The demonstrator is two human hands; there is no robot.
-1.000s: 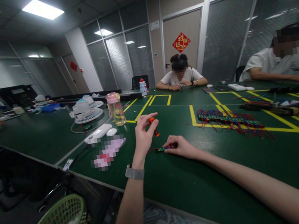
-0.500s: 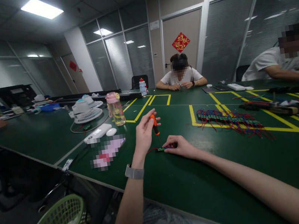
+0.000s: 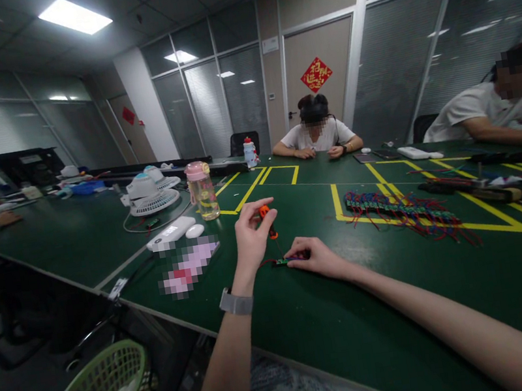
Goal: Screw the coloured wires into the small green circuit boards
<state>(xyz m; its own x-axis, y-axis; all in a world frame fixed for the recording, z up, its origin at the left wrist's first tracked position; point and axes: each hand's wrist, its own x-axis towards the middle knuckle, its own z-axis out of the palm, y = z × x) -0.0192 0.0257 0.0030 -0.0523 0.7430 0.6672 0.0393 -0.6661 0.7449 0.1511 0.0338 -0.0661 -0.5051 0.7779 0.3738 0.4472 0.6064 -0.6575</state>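
Observation:
My left hand (image 3: 253,232) grips an orange and black screwdriver (image 3: 268,221) between thumb and fingers, its thin shaft slanting down toward a small green circuit board (image 3: 281,262). The tip ends at or just above the board; which of the two I cannot tell. My right hand (image 3: 314,257) is closed on the board's right end and the red and blue wires there, pressing them down on the green table (image 3: 284,311). A red wire leaves the board's left end. The fingers hide part of the board.
Left of my hands lie a phone (image 3: 192,264), a white power bank (image 3: 171,233), a pink-lidded bottle (image 3: 201,191) and white fans (image 3: 151,193). On the right sits a row of wired boards (image 3: 402,207) within yellow tape. Co-workers sit across and at both sides. A green basket (image 3: 133,361) stands below.
The screwdriver handle has tilted to the left at its top, and my left fingers have shifted around it. My right hand and the board stay put. The co-worker opposite has moved their hands apart.

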